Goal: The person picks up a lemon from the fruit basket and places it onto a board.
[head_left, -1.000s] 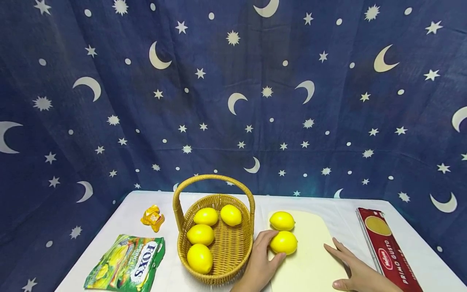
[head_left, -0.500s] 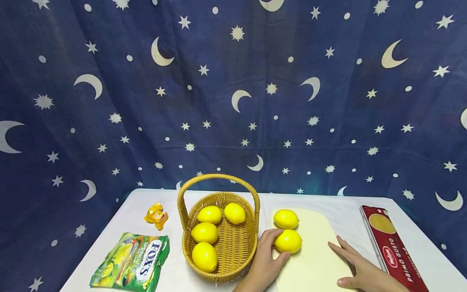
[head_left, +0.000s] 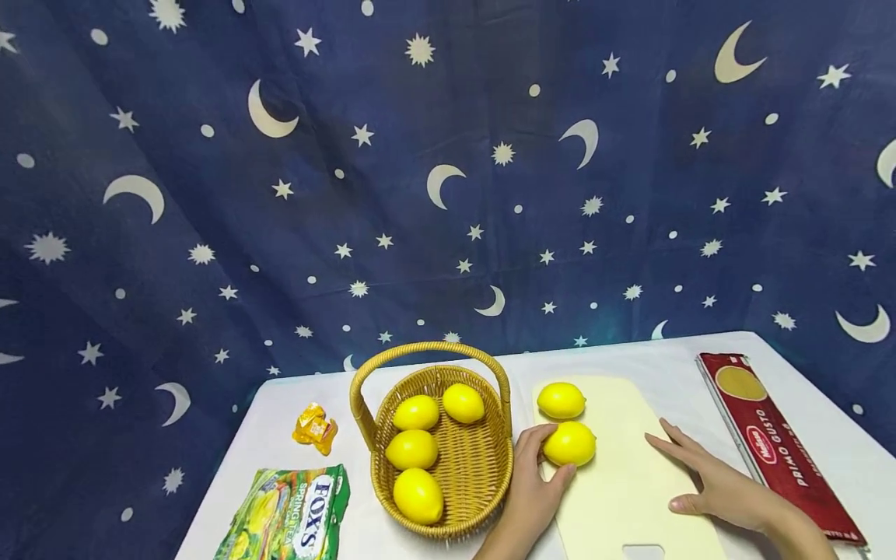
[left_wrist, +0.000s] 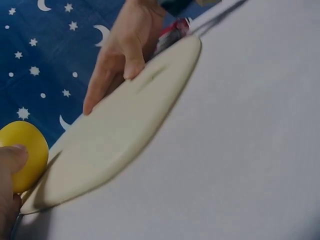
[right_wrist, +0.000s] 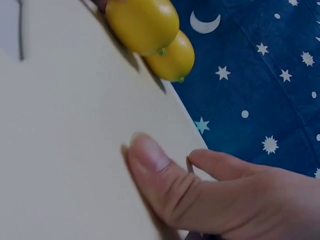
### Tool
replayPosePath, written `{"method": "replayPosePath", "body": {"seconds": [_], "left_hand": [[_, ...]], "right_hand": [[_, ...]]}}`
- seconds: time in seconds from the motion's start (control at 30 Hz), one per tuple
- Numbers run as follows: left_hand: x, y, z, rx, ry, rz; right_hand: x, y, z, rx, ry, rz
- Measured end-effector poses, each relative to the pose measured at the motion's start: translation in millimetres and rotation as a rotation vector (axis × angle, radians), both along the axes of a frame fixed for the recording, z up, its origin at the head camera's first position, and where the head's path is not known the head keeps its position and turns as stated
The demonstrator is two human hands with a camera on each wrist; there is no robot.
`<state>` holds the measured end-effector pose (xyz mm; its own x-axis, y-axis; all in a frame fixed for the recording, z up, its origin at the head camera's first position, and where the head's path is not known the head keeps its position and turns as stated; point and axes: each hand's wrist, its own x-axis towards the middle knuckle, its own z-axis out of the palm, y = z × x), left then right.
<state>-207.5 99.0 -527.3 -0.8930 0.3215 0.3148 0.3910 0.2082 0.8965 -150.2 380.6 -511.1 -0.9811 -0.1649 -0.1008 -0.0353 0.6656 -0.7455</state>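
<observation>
My left hand [head_left: 528, 490] holds a yellow lemon [head_left: 570, 444] between thumb and fingers on the left part of a cream cutting board [head_left: 623, 486]. Just behind that lemon lies a second lemon [head_left: 561, 400], also on the board. My right hand [head_left: 721, 486] is at the board's right edge, fingers extended and thumb spread apart, holding nothing. In the left wrist view, the thumb presses on the held lemon [left_wrist: 30, 155]. The right wrist view shows the right thumb [right_wrist: 150, 155] low over the board's pale surface.
Left of the board stands a wicker basket [head_left: 479, 463] with a tall handle and several lemons inside. Farther left lie a green Fox's bag [head_left: 287, 513] and a crumpled orange wrapper [head_left: 315, 428]. A red Primo Gusto packet [head_left: 777, 443] lies at the right. A starry blue curtain hangs behind.
The head view has shifted and tilted, bringing the board's handle slot into sight. Both hands and the lemons keep nearly the same places relative to the board.
</observation>
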Motion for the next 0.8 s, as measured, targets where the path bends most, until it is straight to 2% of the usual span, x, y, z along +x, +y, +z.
{"method": "replayPosePath", "body": {"seconds": [0.07,0.2,0.37,0.53,0.8], "left_hand": [[1.6,4.5,0.0,0.009,-0.020,0.020],[3.1,8.6,1.7,0.012,-0.042,0.059],[1.4,9.7,4.1,0.011,-0.056,0.066],[0.6,8.5,4.4,0.005,-0.073,0.053],[0.6,1.1,1.0,0.003,-0.023,-0.009]], "right_hand": [[-2.0,5,2.2,0.007,0.034,0.021],[-6.2,8,7.2,0.028,0.040,0.034],[-11.2,10,12.4,0.031,0.046,0.046],[-13.1,8,15.4,0.036,-0.002,0.060],[-6.0,2,11.9,0.052,-0.128,0.012]]}}
